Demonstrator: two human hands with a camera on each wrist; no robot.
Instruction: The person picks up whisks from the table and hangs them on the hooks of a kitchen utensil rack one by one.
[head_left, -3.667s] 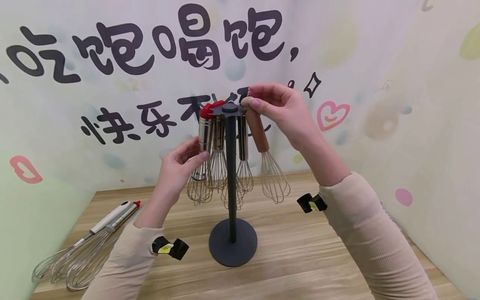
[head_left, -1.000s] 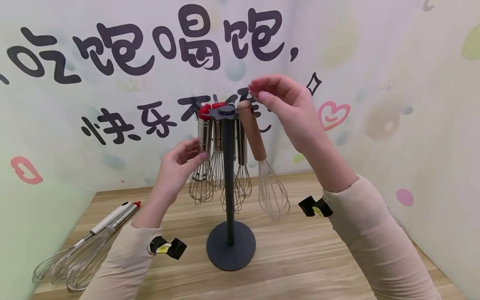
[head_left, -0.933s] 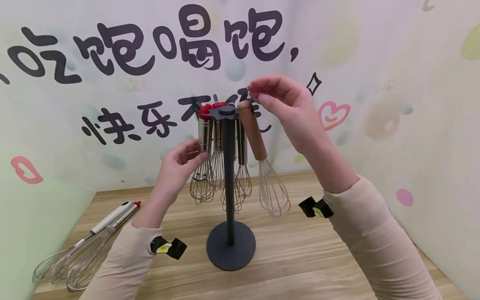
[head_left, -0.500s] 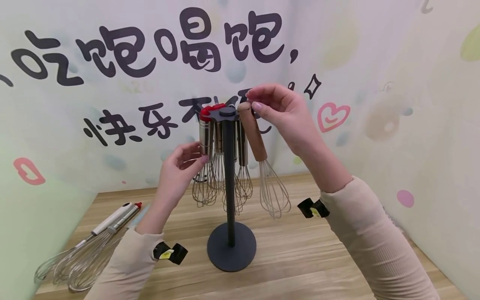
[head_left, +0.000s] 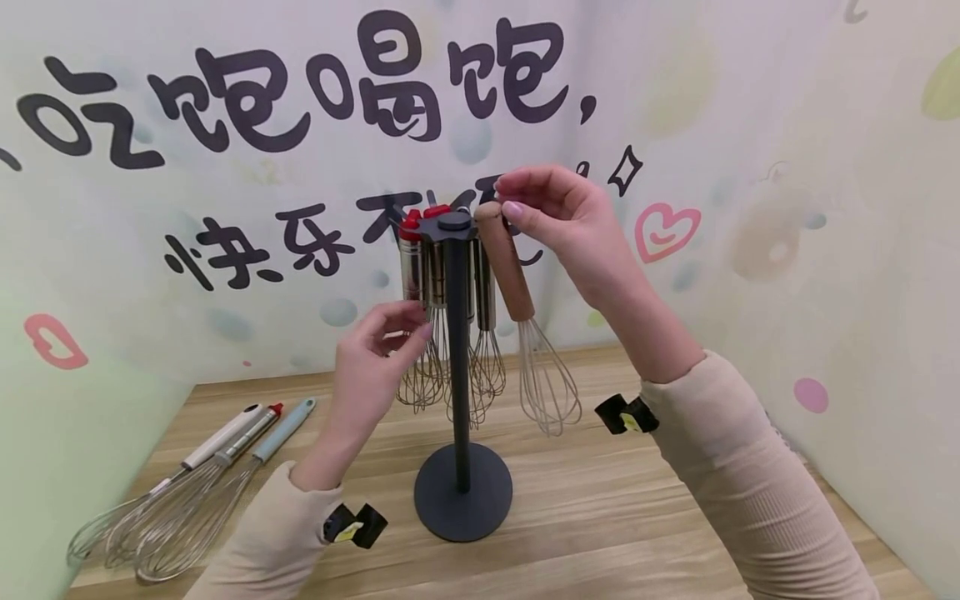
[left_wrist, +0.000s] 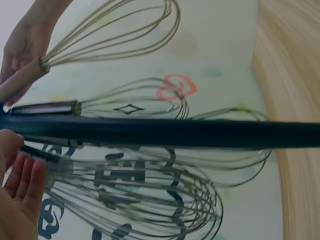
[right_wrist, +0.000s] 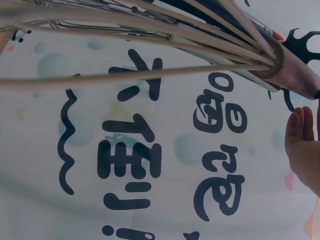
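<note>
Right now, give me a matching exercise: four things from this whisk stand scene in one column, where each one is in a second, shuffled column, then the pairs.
Things:
1. wooden-handled whisk
2. blue-handled whisk
3. round stand base
4. red-topped steel whisk

Places:
A. lying on the table at the left, beside two other whisks
B. hanging on the stand's left side, above the left hand
C. standing on the table between the two forearms
D. its top pinched by the right hand

Pairs: 1-D, 2-A, 3-C, 4-B
</note>
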